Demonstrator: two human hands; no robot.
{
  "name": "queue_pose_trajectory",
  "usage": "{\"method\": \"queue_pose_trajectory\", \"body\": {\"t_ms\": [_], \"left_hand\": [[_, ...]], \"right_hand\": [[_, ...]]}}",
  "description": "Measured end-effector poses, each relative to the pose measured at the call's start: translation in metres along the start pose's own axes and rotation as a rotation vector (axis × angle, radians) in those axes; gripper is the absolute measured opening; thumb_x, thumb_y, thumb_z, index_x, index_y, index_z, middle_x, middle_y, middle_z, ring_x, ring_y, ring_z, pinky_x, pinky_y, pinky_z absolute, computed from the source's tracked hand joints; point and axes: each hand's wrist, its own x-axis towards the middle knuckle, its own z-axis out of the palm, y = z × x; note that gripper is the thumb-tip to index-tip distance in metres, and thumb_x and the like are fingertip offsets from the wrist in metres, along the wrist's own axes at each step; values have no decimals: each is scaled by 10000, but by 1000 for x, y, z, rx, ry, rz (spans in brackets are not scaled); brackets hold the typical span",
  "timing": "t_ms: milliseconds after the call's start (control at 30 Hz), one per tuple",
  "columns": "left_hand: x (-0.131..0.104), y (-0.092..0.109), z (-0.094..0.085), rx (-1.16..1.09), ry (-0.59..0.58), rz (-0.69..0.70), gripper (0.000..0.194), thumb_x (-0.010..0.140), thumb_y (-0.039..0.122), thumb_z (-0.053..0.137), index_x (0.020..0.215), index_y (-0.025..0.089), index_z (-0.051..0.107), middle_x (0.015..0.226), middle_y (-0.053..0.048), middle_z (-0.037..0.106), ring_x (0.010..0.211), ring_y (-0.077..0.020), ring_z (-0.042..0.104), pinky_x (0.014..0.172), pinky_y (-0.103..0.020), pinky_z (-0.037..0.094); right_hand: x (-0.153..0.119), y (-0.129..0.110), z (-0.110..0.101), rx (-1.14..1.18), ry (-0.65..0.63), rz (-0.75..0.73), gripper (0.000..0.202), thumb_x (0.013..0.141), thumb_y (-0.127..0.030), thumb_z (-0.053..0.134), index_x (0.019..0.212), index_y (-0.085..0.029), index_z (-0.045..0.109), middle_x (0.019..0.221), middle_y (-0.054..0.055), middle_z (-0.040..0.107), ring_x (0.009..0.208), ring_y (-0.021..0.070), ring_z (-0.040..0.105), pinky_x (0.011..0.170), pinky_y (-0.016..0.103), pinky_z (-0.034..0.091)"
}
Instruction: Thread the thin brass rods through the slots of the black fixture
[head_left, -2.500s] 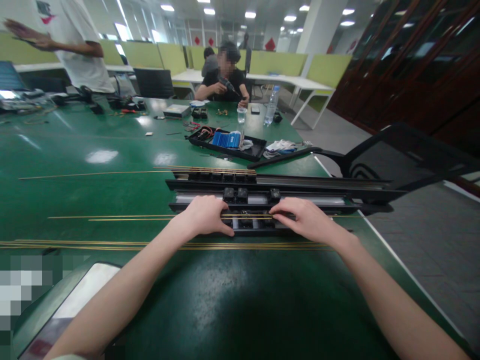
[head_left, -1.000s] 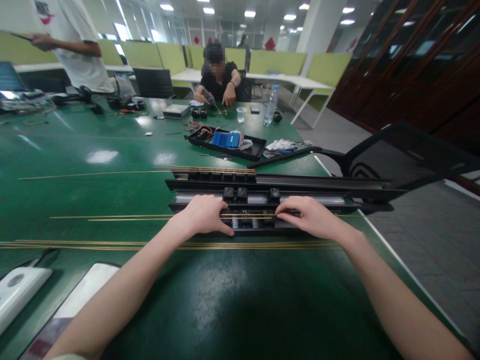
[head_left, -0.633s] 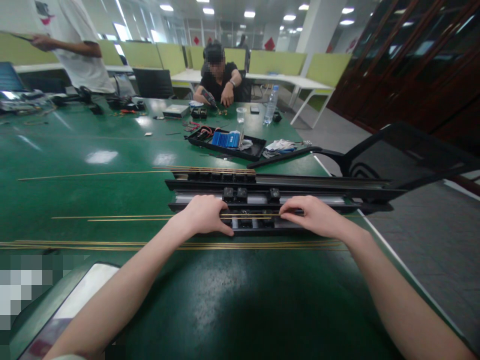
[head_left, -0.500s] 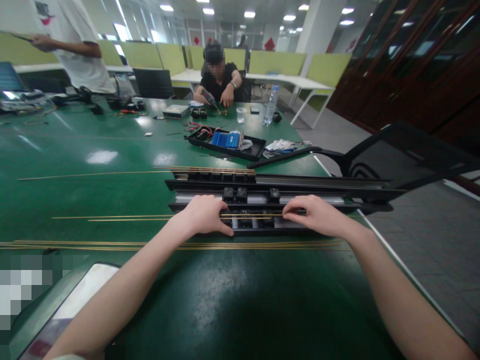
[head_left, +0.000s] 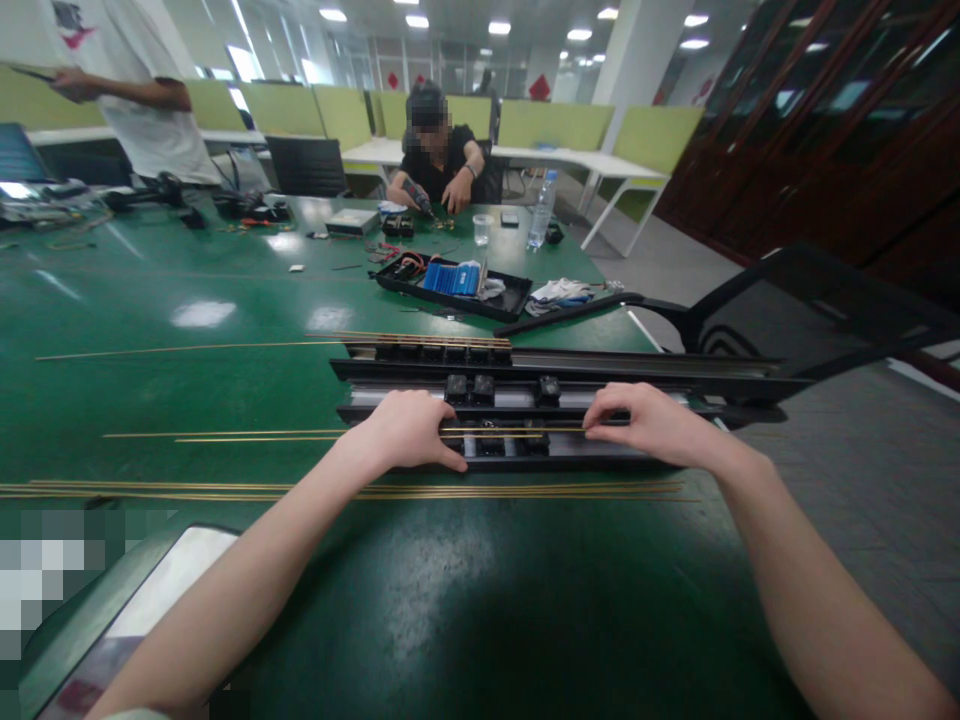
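Note:
My left hand (head_left: 409,428) is closed round the left part of the nearest black rail (head_left: 592,464), its thumb on the near edge. My right hand (head_left: 634,420) has thumb and fingertips pinched together at a thin brass rod (head_left: 559,431) that lies along this rail. A second brass rod (head_left: 255,439) runs beside it, and both reach out to the left beyond my left hand. Small black blocks (head_left: 491,440) sit in the rail under the rods; my left hand hides part of this end.
Loose brass rods (head_left: 525,491) lie nearer me on the green table (head_left: 450,620). Behind are two more black rails (head_left: 637,370) with blocks. Farther off are a black tray (head_left: 514,298), a water bottle (head_left: 541,212) and a co-worker holding a power tool (head_left: 415,192). A chair (head_left: 817,300) stands right.
My right hand has shifted a little to the right along the rail. My left hand and the rods' left ends stay in place. The standing person has moved slightly left.

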Motion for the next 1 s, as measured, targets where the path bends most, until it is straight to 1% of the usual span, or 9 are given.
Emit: {"method": "queue_pose_trajectory", "body": {"t_ms": [233, 367, 533, 733, 867, 1000], "left_hand": [[1, 0, 0, 12, -3, -4, 778, 622, 820, 611, 1131, 244, 733, 1017, -120, 763, 941, -330, 705, 754, -373, 510], [0, 0, 0, 6, 4, -1, 752, 622, 810, 620, 1111, 250, 738, 1009, -114, 764, 936, -328, 706, 745, -370, 509], [0, 0, 0, 5, 4, 0, 730, 624, 801, 627, 1099, 258, 740, 987, -106, 766, 923, -321, 708, 739, -361, 504], [0, 1, -1, -9, -5, -4, 747, 627, 805, 622, 1117, 253, 736, 1013, -115, 763, 938, -329, 704, 762, -374, 510], [-1, 1, -1, -11, -6, 0, 749, 630, 803, 620, 1126, 253, 735, 1015, -117, 763, 941, -337, 704, 765, -386, 516], [-1, 0, -1, -13, -11, -9, 746, 624, 800, 629, 1119, 252, 736, 1009, -117, 763, 947, -329, 705, 771, -373, 514]], "right_hand": [[-5, 11, -6, 91, -88, 132, 206, 809, -404, 674, 849, -215, 747, 829, 24, 727, 757, 196, 635, 674, 305, 461], [-8, 18, -9, 76, -90, 189, 203, 778, -401, 705, 832, -211, 751, 782, 19, 720, 717, 187, 616, 634, 293, 438], [-10, 26, -13, 79, -113, 213, 207, 760, -404, 715, 825, -211, 753, 761, 18, 716, 695, 180, 598, 621, 288, 425], [-14, 30, -20, 66, -153, 256, 260, 758, -457, 706, 836, -214, 755, 714, 15, 683, 651, 170, 565, 583, 282, 396], [-16, 30, -23, 75, -161, 267, 276, 753, -473, 705, 829, -213, 756, 718, 20, 687, 657, 177, 569, 591, 288, 408], [-18, 35, -24, 85, -157, 285, 285, 741, -476, 712, 819, -206, 756, 690, 19, 676, 635, 170, 563, 582, 283, 410]]}}
